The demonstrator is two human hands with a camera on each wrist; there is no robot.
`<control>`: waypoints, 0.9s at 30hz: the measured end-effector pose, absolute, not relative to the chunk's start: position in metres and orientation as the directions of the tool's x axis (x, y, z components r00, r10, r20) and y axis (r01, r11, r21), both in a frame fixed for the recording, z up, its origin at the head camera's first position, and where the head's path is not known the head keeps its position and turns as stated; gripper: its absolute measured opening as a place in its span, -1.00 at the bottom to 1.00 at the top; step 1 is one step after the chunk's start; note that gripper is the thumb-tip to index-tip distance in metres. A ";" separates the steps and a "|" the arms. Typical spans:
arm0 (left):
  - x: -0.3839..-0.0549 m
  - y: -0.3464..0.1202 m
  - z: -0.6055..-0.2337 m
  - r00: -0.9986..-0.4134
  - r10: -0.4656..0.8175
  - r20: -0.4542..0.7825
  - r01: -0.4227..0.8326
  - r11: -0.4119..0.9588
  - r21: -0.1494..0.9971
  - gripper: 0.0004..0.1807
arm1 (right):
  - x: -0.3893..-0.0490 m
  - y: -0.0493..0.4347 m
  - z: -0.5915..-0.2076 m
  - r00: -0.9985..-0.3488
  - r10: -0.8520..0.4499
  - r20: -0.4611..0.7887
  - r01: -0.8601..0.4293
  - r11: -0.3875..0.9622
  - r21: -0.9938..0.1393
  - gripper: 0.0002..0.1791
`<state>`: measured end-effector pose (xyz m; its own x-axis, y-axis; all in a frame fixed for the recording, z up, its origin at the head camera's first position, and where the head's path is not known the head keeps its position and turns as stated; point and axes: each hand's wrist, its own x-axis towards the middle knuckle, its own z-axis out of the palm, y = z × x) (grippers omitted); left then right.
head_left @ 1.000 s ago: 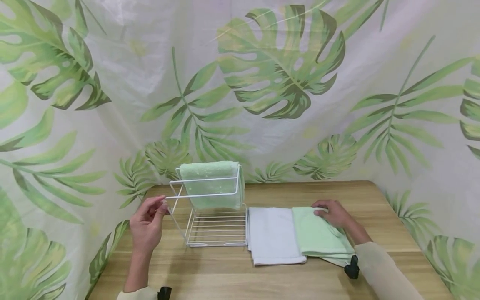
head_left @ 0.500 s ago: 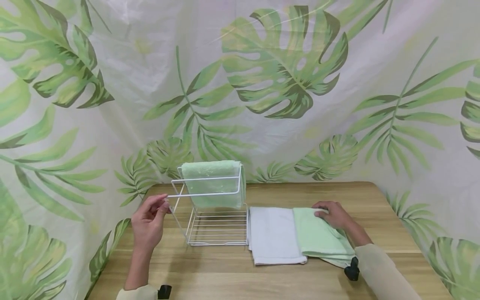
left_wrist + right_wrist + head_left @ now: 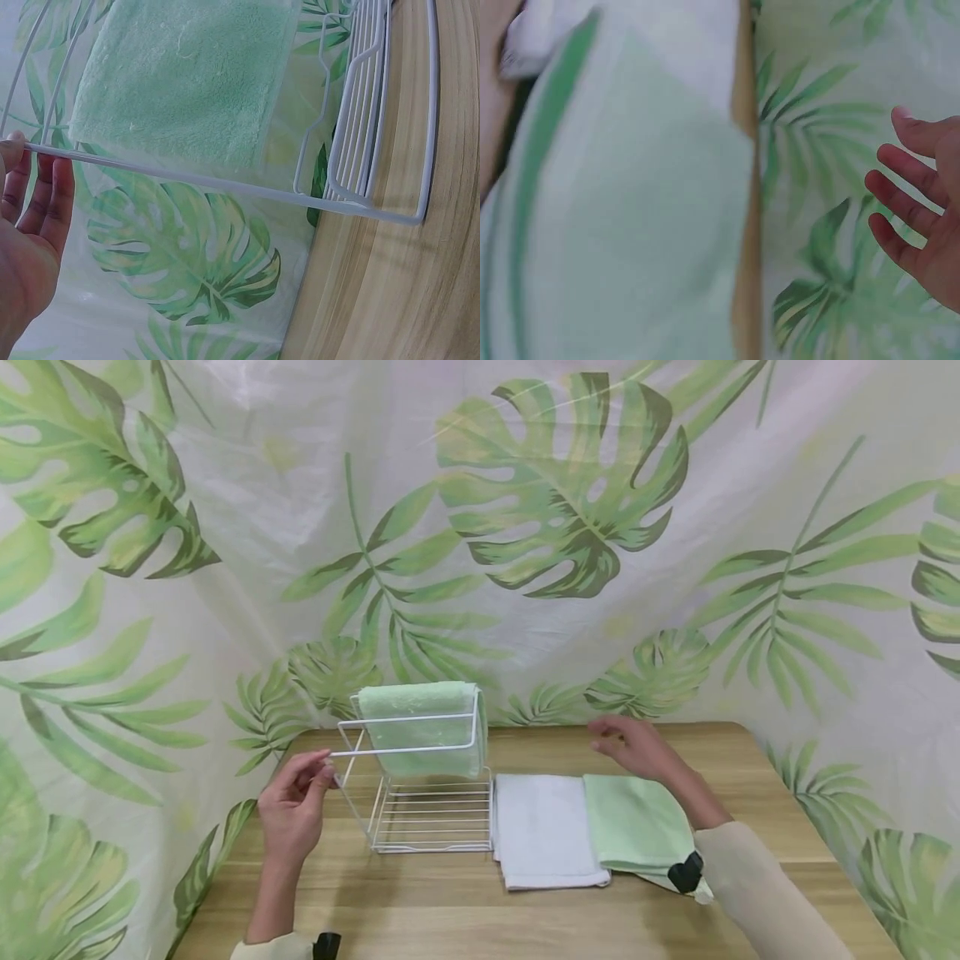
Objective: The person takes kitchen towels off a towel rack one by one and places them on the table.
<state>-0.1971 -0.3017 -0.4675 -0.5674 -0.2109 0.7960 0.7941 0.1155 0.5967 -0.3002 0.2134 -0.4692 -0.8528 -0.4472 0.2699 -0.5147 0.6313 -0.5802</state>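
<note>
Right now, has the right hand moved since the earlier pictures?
Yes: in the head view, the right hand has left the lower green towel and shifted leftward, toward the far edge of the wooden table.

We see a wire rack (image 3: 405, 750) that looks like metal under a smooth white coating with a slight sheen. The green towel (image 3: 423, 735) draped on it is matt cloth, and from the left wrist we make out a fuzzy, rough pile with loose tufts. The white cloth (image 3: 550, 832) looks matt and soft, as does the folded green cloth (image 3: 637, 818), though blur in the right wrist view hides its weave from us. The tabletop (image 3: 420, 918) looks to us like smooth, grained wood with a low satin finish. Behind it we find the leaf-printed backdrop (image 3: 525, 635), a thin, creased sheet, glossy like plastic where light catches it. The beige sleeve (image 3: 765, 877) reads as matt fabric.
</note>
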 end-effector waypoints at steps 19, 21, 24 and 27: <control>-0.200 -0.301 -0.468 -0.573 -0.216 0.791 0.794 0.095 0.601 -0.75 | -0.307 0.118 -0.377 -0.745 -0.555 0.369 -0.659 0.525 -0.539 -0.49; -0.199 -0.300 -0.469 -0.574 -0.222 0.788 0.791 0.100 0.604 -0.74 | -0.307 0.108 -0.374 -0.724 -0.574 0.382 -0.682 0.514 -0.521 -0.49; -0.198 -0.300 -0.470 -0.573 -0.228 0.787 0.790 0.099 0.605 -0.72 | -0.308 0.095 -0.369 -0.699 -0.600 0.388 -0.707 0.500 -0.501 -0.49; -0.197 -0.300 -0.470 -0.574 -0.230 0.786 0.791 0.094 0.605 -0.72 | -0.309 0.083 -0.364 -0.682 -0.619 0.391 -0.723 0.487 -0.490 -0.50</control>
<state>-0.1973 -0.3003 -0.4703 -0.5739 -0.2297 0.7860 0.7908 0.0938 0.6048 -0.3085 0.0831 -0.3643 -0.6818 -0.6185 0.3905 -0.7227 0.4873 -0.4901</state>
